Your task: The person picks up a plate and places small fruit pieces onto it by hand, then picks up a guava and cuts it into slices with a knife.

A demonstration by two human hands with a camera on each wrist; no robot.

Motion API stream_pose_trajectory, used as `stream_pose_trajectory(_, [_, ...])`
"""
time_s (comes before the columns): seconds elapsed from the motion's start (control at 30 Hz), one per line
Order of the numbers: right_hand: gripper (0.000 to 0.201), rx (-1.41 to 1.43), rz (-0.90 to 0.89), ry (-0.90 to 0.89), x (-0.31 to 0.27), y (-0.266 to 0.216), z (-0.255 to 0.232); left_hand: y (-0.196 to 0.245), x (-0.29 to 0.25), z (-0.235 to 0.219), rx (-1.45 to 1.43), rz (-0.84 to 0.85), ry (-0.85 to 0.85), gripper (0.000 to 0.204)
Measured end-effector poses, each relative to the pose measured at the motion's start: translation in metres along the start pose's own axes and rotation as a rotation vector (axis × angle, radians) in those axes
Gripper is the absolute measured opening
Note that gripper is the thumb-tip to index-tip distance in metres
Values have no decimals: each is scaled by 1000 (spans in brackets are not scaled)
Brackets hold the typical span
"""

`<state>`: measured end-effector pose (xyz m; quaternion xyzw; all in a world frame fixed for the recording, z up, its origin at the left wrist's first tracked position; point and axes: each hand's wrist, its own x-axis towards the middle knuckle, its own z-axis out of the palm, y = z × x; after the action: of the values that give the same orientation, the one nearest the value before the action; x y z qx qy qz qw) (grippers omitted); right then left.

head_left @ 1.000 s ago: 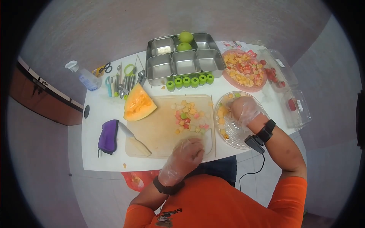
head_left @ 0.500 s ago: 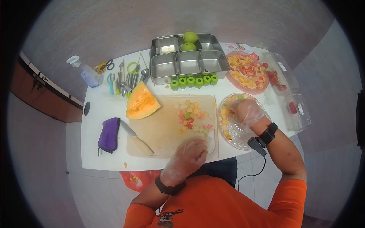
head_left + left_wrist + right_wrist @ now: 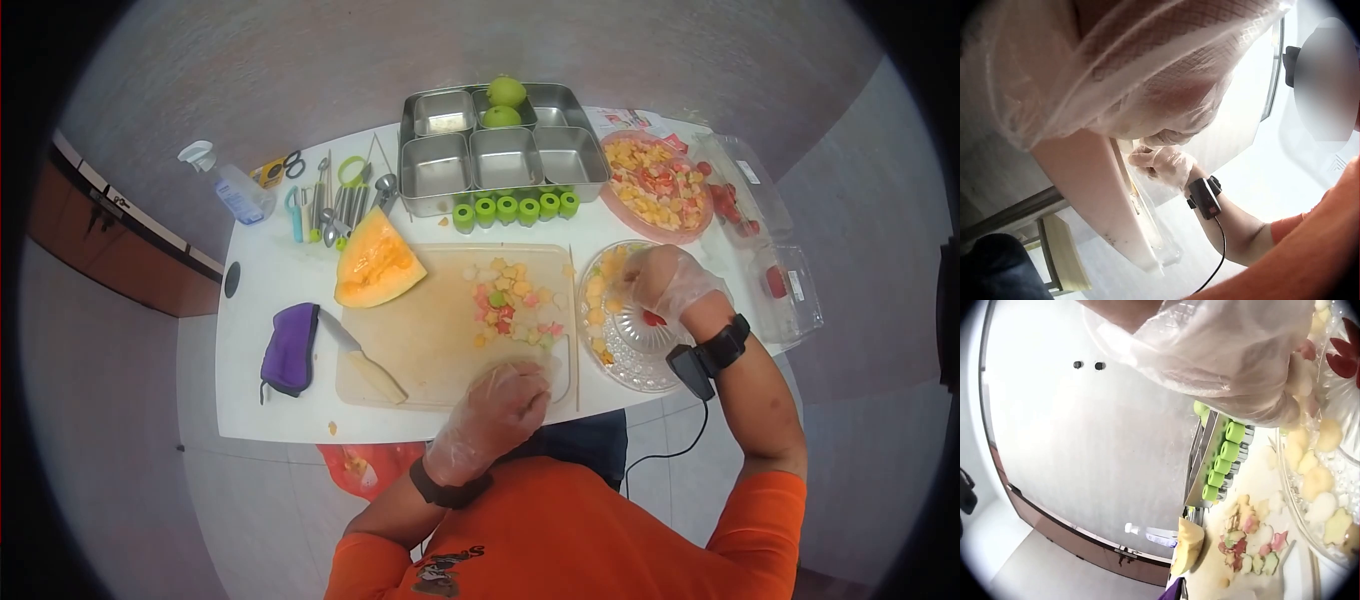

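Note:
My right hand (image 3: 668, 280), in a clear plastic glove, is over the far part of a clear patterned glass plate (image 3: 655, 370), fingers bent downward. Small yellow and pale fruit cutouts (image 3: 597, 300) line the plate's left side. A red cut fruit flower (image 3: 1342, 357) lies near its middle. In the right wrist view the fingertips are among the cutouts; I cannot tell whether they pinch one. My gloved left hand (image 3: 500, 405) rests at the near edge of the cutting board (image 3: 410, 340), fingers loosely curled, no object visible in it. Star and flower fruit cutouts (image 3: 510, 305) lie on the board.
A melon wedge (image 3: 378, 262) and a knife (image 3: 370, 370) lie on the board's left side. Behind stand green-topped cutters (image 3: 507, 210) and a steel tray (image 3: 435, 205). A pink bowl of fruit pieces (image 3: 660, 185) and clear boxes (image 3: 790, 310) stand right. A thin skewer (image 3: 575, 350) separates board and plate.
My right hand has shifted right and slightly away over the plate, uncovering the red fruit near its middle. The left hand stays by the board's near edge. The head view has shifted slightly.

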<state>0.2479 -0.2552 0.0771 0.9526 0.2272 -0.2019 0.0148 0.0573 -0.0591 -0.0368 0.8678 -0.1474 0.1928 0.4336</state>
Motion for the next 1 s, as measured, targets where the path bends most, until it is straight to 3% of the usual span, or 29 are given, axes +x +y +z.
stream_pose_trajectory(0.07, [26,-8,14,-18,-4,5,8,-1,0,1,-5,6,-4,9])
stream_pose_trajectory(0.13, [25,-243,-125,66,2,14,35,-2,1,2,-9,19,-8,9])
stream_pose_trajectory(0.27, [24,-306,-95,75,21,22,54,0,0,4,-37,-11,25,10])
stream_pose_trajectory(0.47, [25,-126,-33,36,3,-9,6,0,1,2,-35,-10,28,9])
stream_pose_trajectory(0.53, [26,4,-96,91,1,-16,-2,-2,0,4,-41,-7,11,9])
stream_pose_trajectory(0.67, [24,-93,-203,241,23,-27,14,-1,1,3,-3,8,12,11])
stream_pose_trajectory(0.73, [24,-220,-231,171,46,-28,24,1,0,2,10,21,38,12])
stream_pose_trajectory(1.0, [21,-215,-141,66,61,-52,15,-2,-2,3,-13,28,44,14])
